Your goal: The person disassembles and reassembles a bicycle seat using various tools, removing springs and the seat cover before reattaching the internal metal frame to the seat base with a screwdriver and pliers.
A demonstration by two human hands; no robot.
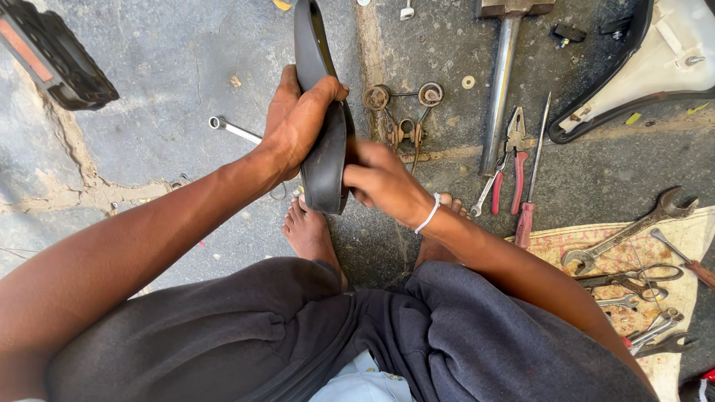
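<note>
Squatting on a stained concrete floor, the person shows dark trousers nearest the camera, with two bare feet just beyond: the left foot in plain sight, the right foot mostly hidden behind the wrist. Above the feet both hands meet on a black rubber tyre, which stands on edge and runs away from the person towards the far side. The left hand is wrapped over its top from the left, fingers curled down the right face, gripping firmly. The right hand, a white band at the wrist, presses against the right side, fingers bent and closed on the tyre's edge. To the right, on a patterned cloth, lie several spanners. Left of the cloth lie red-handled pliers and a screwdriver. A small spanner lies left of the left hand. Farther off are a long hammer, rusty round parts, a white seat underside at far right and a black pedal at far left.
</note>
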